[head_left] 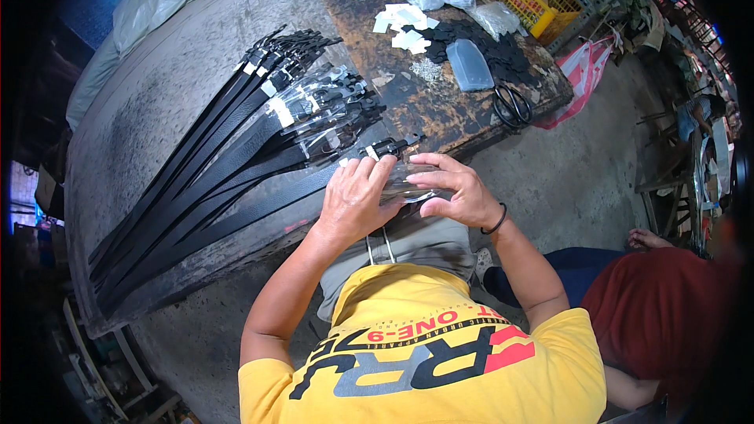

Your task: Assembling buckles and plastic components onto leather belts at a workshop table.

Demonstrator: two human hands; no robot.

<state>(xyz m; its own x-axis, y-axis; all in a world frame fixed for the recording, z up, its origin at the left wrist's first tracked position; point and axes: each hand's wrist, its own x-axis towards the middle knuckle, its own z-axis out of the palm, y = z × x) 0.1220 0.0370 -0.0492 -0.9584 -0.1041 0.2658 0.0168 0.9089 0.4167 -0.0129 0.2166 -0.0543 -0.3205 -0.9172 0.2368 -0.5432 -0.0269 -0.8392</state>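
Here, two hands, left hand and right hand, fingers closed on one clear sleeve.

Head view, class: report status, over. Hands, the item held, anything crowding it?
Left hand and right hand both gripping a clear plastic sleeve at the bench edge. Black belts fanned close on the left. Scissors lie apart.

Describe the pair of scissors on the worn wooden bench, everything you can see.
The scissors are dark all over, with two large oval finger loops and short blades that look closed. They lie flat near the near right corner of the scratched wooden bench, beside a heap of small black pieces and below a clear plastic box. No hand touches them.
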